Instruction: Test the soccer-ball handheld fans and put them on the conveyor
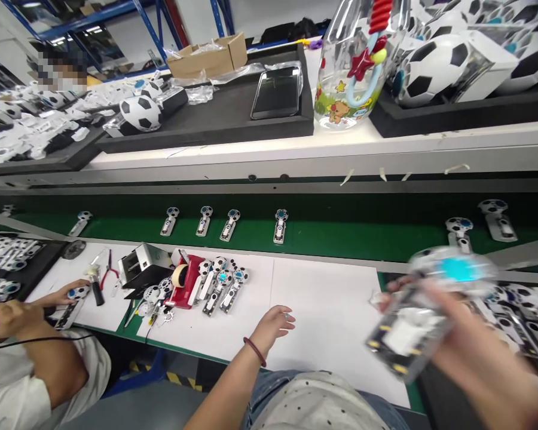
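Note:
In my right hand [459, 334] is a football-patterned device [412, 334], raised above the right end of the table and smeared by motion. It has a round head with a bright blue centre and a rectangular body with a white block inside; its exact kind I cannot tell. My left hand [274, 325] hovers over or rests on the white table sheet [327, 304], fingers loosely stretched and holding nothing. Left of it, several similar devices [224, 289] lie together beside a red tape dispenser [188, 280]. More of them [515, 316] are heaped behind my right hand.
Several devices [280, 226] lie spaced along a green belt [341, 227]. Above it, a shelf carries a phone [277, 92], a clear bottle [341, 89] and football-shaped parts [434, 68]. At left, a co-worker's hand [74, 291] holds a device near red pliers [110, 272].

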Motion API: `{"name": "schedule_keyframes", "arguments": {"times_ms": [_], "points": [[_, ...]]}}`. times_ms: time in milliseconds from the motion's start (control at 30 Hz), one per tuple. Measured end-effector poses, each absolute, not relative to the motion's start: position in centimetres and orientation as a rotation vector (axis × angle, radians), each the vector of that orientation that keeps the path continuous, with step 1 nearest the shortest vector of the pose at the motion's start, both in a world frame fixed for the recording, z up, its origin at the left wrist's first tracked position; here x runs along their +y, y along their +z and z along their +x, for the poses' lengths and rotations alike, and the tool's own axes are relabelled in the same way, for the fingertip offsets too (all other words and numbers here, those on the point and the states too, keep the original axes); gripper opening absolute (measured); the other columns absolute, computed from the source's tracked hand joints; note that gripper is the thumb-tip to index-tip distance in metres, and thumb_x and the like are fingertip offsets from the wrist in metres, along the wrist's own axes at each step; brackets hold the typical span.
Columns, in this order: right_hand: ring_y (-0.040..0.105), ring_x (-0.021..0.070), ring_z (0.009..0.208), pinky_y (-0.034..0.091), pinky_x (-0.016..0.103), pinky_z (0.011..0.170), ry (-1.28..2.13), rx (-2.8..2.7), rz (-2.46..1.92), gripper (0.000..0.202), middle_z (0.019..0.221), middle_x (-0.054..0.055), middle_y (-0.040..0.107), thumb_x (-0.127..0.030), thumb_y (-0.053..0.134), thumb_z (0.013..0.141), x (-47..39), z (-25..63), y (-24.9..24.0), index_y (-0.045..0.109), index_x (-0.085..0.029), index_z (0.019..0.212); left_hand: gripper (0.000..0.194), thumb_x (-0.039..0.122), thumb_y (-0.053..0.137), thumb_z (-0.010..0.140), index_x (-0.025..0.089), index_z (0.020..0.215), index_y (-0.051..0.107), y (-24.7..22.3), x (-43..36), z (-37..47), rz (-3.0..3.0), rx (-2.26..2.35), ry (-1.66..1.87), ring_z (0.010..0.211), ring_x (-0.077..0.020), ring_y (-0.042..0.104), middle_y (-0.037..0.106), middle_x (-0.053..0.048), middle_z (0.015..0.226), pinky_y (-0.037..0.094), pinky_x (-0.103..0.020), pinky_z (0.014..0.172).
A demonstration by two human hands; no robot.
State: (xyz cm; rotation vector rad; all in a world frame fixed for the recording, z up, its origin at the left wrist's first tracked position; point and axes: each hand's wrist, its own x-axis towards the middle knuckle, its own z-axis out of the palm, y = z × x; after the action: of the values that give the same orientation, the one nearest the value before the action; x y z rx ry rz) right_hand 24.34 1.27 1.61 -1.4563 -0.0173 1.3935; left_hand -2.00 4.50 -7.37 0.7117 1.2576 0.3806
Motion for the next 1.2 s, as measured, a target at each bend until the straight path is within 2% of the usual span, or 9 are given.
{"name": "schedule_keyframes", "arguments": {"times_ms": [133,267,367,467,567,767,967,1033,1200], "points": [[0.065,0.0191,0.060,0.054,0.028,0.056,1.704,0.325,-1.563,0.013,0.063,0.006,0.064,-0.015,0.062,0.072,-0.7,21.6,-7.7,0.052,-0.014,0.081,0.035,0.037,0.051,0.067,0.017,0.096,0.051,-7.7,4.7,-2.6,0.709,1.282,0.388,0.088,-0.0188,0.058,0.058,-0.008,0.094,0.039,-0.030,0.078],[0.063,0.0190,0.053,0.052,0.027,0.051,1.730,0.323,-1.612,0.008,0.059,0.010,0.063,-0.010,0.058,0.073,2.1,21.6,-13.6,0.054,-0.008,0.079,0.038,0.041,0.048,0.069,0.016,0.097,0.049,-7.9,5.0,-3.4,0.740,1.327,0.358,0.090,-0.0194,0.057,0.058,-0.009,0.097,0.039,-0.030,0.080],[0.066,0.0173,0.072,0.053,0.025,0.064,1.630,0.151,-1.486,0.022,0.083,0.007,0.067,-0.024,0.063,0.074,8.5,24.4,-13.7,0.056,-0.016,0.093,0.039,0.041,0.044,0.070,0.016,0.100,0.047,-8.1,5.6,-3.7,0.785,1.355,0.315,0.091,-0.0195,0.058,0.058,-0.011,0.100,0.040,-0.031,0.081],[0.063,0.0187,0.088,0.052,0.032,0.074,1.553,0.067,-1.448,0.045,0.114,0.006,0.056,-0.045,0.058,0.075,13.1,27.1,-13.6,0.044,-0.029,0.115,0.038,0.039,0.038,0.074,0.016,0.102,0.046,-8.6,6.5,-3.4,0.864,1.374,0.255,0.093,-0.0190,0.058,0.058,-0.012,0.104,0.042,-0.031,0.082],[0.061,0.0227,0.091,0.050,0.038,0.076,1.585,0.081,-1.541,0.057,0.125,0.013,0.045,-0.046,0.058,0.074,12.5,27.4,-15.3,0.035,-0.028,0.122,0.034,0.033,0.034,0.078,0.015,0.103,0.047,-9.9,8.2,-2.6,1.009,1.403,0.182,0.094,-0.0189,0.058,0.057,-0.012,0.107,0.044,-0.032,0.081],[0.062,0.0186,0.080,0.047,0.033,0.075,1.785,0.127,-1.721,0.029,0.103,0.011,0.057,-0.038,0.057,0.073,4.7,22.9,-20.0,0.053,-0.017,0.093,0.029,0.024,0.050,0.080,0.015,0.108,0.051,-14.3,16.0,1.2,1.501,1.481,0.043,0.114,-0.0228,0.042,0.048,-0.010,0.120,0.030,-0.044,0.098],[0.059,0.0148,0.067,0.041,0.028,0.066,1.897,0.107,-1.851,0.023,0.081,0.004,0.060,-0.036,0.058,0.070,0.3,19.5,-21.4,0.056,-0.019,0.084,0.039,0.027,0.055,0.079,0.020,0.117,0.048,-17.7,25.4,7.0,1.797,1.537,-0.138,0.128,-0.0313,0.017,0.018,-0.006,0.143,0.021,-0.055,0.101],[0.059,0.0147,0.067,0.040,0.027,0.064,1.915,0.097,-1.852,0.024,0.078,0.003,0.060,-0.038,0.059,0.066,-0.3,19.4,-21.4,0.056,-0.020,0.081,0.042,0.027,0.056,0.079,0.020,0.119,0.046,-18.4,27.4,8.4,1.810,1.556,-0.214,0.127,-0.0319,0.021,0.021,-0.007,0.142,0.023,-0.056,0.100],[0.059,0.0178,0.073,0.039,0.028,0.065,1.870,0.080,-1.814,0.029,0.078,0.002,0.061,-0.046,0.063,0.059,-0.2,21.1,-20.7,0.058,-0.022,0.075,0.036,0.029,0.055,0.080,0.017,0.114,0.049,-19.3,29.0,9.5,1.783,1.538,-0.279,0.112,-0.0263,0.043,0.044,-0.010,0.125,0.038,-0.050,0.092]]}}
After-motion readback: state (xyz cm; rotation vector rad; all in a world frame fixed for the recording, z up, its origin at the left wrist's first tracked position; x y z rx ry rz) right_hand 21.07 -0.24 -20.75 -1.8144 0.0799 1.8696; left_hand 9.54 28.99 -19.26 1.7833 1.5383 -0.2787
